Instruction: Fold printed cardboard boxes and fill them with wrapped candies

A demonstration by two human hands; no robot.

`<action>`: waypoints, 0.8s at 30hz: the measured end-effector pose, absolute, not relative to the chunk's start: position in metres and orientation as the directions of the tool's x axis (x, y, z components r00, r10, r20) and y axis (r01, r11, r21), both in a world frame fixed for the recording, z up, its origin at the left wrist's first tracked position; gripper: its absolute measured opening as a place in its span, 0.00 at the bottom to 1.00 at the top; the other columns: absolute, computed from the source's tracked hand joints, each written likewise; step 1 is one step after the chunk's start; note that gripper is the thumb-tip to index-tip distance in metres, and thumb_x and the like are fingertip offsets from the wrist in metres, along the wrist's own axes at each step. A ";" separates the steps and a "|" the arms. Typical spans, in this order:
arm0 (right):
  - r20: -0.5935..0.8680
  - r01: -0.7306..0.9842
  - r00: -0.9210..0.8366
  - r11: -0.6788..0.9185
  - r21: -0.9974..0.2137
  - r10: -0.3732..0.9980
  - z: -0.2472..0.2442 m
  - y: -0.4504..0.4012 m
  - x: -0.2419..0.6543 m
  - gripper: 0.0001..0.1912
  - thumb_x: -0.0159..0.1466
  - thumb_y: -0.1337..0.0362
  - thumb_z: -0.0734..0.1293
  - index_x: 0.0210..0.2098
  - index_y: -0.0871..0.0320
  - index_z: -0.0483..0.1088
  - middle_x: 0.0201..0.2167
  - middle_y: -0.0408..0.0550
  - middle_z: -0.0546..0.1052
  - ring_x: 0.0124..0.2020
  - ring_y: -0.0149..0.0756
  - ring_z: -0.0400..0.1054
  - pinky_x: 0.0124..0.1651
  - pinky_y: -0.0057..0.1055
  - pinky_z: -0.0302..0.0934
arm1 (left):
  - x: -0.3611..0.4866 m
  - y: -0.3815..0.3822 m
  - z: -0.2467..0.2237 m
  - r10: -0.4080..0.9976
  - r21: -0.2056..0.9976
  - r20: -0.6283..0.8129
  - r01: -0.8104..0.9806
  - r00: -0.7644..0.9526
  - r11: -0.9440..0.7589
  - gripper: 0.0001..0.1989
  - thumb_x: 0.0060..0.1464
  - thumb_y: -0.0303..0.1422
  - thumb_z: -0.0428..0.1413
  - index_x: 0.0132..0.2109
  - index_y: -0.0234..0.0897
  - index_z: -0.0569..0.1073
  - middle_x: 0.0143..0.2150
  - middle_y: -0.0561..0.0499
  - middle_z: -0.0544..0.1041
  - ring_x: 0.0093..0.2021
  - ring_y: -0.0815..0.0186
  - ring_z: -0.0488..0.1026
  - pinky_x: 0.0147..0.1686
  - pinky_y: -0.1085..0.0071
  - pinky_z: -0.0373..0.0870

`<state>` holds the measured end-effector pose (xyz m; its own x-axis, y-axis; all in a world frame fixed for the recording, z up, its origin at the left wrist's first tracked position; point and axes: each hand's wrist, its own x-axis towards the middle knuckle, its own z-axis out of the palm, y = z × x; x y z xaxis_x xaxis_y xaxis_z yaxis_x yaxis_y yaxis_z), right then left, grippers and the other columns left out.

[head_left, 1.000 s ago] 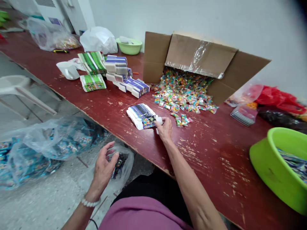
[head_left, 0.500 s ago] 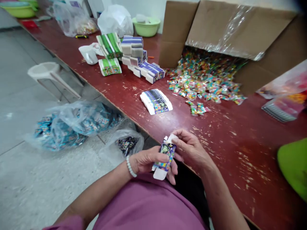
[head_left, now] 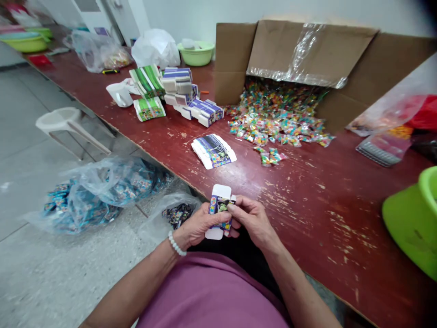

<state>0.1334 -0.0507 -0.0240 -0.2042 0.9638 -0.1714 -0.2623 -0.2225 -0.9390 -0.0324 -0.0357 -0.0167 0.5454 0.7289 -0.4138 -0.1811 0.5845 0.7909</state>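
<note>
Between my hands, near the table's front edge, is a small printed cardboard box (head_left: 221, 205) with white end flaps sticking out at top and bottom. My left hand (head_left: 201, 224) is closed around its lower left side, thumb across the printed face. The fingers of my right hand (head_left: 251, 216) pinch the box's upper right edge. Just beyond lies a fanned stack of flat printed boxes (head_left: 214, 151) on the red table (head_left: 164, 150). A few wrapped candies (head_left: 269, 156) lie to the right of that stack.
A cardboard carton (head_left: 235, 64) on its side spills wrapped candies (head_left: 283, 123). Bundled flat boxes (head_left: 205, 111) and a white mug (head_left: 119, 94) stand farther left. A green bucket (head_left: 409, 218) is at right. Plastic bags of packets (head_left: 102, 191) and a white stool (head_left: 61, 119) are on the floor.
The box has been turned, with its wide white flap now showing at the top. My right hand has shifted from the top flap to the upper right edge. The camera view has tilted.
</note>
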 end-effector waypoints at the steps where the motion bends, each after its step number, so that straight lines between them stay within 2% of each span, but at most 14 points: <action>1: -0.161 -0.243 -0.138 -0.191 -0.951 0.977 -0.026 -0.050 0.132 0.14 0.62 0.51 0.71 0.31 0.56 0.73 0.19 0.38 0.70 0.18 0.28 0.63 0.23 0.27 0.60 | -0.032 -0.035 -0.018 0.755 0.823 -0.398 -0.160 0.521 0.544 0.16 0.50 0.40 0.67 0.39 0.30 0.77 0.32 0.47 0.79 0.31 0.64 0.77 0.34 0.70 0.73; 3: -0.138 -0.177 -0.010 -0.138 -0.974 0.990 -0.030 -0.048 0.132 0.15 0.60 0.51 0.72 0.30 0.57 0.74 0.24 0.41 0.74 0.22 0.30 0.66 0.26 0.27 0.62 | -0.031 -0.033 -0.018 0.822 0.884 -0.346 -0.136 0.452 0.447 0.16 0.50 0.38 0.67 0.41 0.31 0.77 0.37 0.47 0.79 0.36 0.65 0.76 0.38 0.71 0.72; 5: -0.152 -0.137 0.030 -0.146 -0.980 0.988 -0.032 -0.045 0.133 0.16 0.60 0.51 0.72 0.31 0.58 0.74 0.28 0.44 0.77 0.26 0.32 0.68 0.29 0.28 0.64 | -0.030 -0.033 -0.015 0.882 0.918 -0.289 -0.154 0.372 0.366 0.18 0.50 0.36 0.67 0.47 0.34 0.74 0.43 0.47 0.79 0.41 0.64 0.77 0.42 0.70 0.73; 8: -0.189 -0.197 0.022 -0.181 -0.964 0.982 -0.031 -0.043 0.133 0.17 0.59 0.51 0.72 0.41 0.56 0.73 0.30 0.43 0.77 0.28 0.34 0.71 0.31 0.29 0.67 | -0.028 -0.037 -0.011 0.931 0.939 -0.243 -0.175 0.272 0.296 0.28 0.49 0.33 0.67 0.56 0.41 0.66 0.44 0.49 0.79 0.39 0.63 0.79 0.40 0.69 0.75; 10: -0.190 -0.273 0.057 -0.168 -0.947 0.980 -0.030 -0.044 0.130 0.24 0.58 0.53 0.74 0.51 0.53 0.67 0.30 0.40 0.76 0.28 0.34 0.71 0.31 0.29 0.68 | -0.026 -0.040 -0.010 0.945 0.953 -0.221 -0.153 0.243 0.262 0.33 0.50 0.33 0.66 0.61 0.45 0.62 0.43 0.51 0.79 0.35 0.65 0.79 0.37 0.70 0.76; 12: -0.164 -0.299 0.095 -0.129 -0.945 0.982 -0.030 -0.046 0.126 0.27 0.58 0.55 0.74 0.54 0.51 0.64 0.30 0.39 0.76 0.28 0.33 0.71 0.31 0.29 0.68 | -0.025 -0.043 -0.010 0.951 0.961 -0.191 -0.152 0.241 0.231 0.34 0.53 0.32 0.63 0.64 0.48 0.60 0.49 0.49 0.78 0.37 0.66 0.79 0.38 0.71 0.75; 15: -0.071 -0.248 0.095 -0.045 -0.968 0.993 -0.031 -0.049 0.124 0.19 0.61 0.55 0.72 0.49 0.52 0.69 0.34 0.42 0.77 0.33 0.34 0.71 0.36 0.29 0.67 | -0.026 -0.043 -0.011 0.954 0.969 -0.157 -0.147 0.254 0.199 0.30 0.54 0.31 0.62 0.63 0.46 0.65 0.57 0.47 0.74 0.44 0.65 0.77 0.42 0.71 0.74; 18: -0.079 -0.230 0.077 -0.060 -0.971 0.994 -0.032 -0.047 0.128 0.13 0.61 0.52 0.72 0.38 0.55 0.74 0.30 0.42 0.76 0.28 0.31 0.67 0.31 0.27 0.63 | -0.029 -0.041 -0.012 0.941 0.967 -0.180 -0.126 0.287 0.223 0.20 0.55 0.33 0.61 0.55 0.41 0.72 0.50 0.48 0.77 0.42 0.64 0.75 0.40 0.73 0.73; 21: -0.191 -0.254 0.023 -0.179 -0.951 0.981 -0.031 -0.042 0.135 0.17 0.56 0.50 0.74 0.28 0.58 0.73 0.23 0.40 0.72 0.22 0.28 0.62 0.25 0.26 0.57 | -0.031 -0.040 -0.012 0.908 0.955 -0.231 -0.100 0.349 0.281 0.14 0.57 0.37 0.60 0.50 0.39 0.75 0.41 0.50 0.78 0.37 0.65 0.74 0.36 0.73 0.72; 24: -0.261 -0.310 -0.027 -0.256 -0.916 0.965 -0.029 -0.036 0.141 0.19 0.50 0.51 0.79 0.29 0.57 0.72 0.23 0.40 0.74 0.22 0.28 0.64 0.26 0.26 0.59 | -0.032 -0.038 -0.013 0.915 0.977 -0.191 -0.023 0.354 0.212 0.12 0.59 0.38 0.58 0.48 0.38 0.76 0.42 0.49 0.77 0.39 0.66 0.73 0.39 0.74 0.71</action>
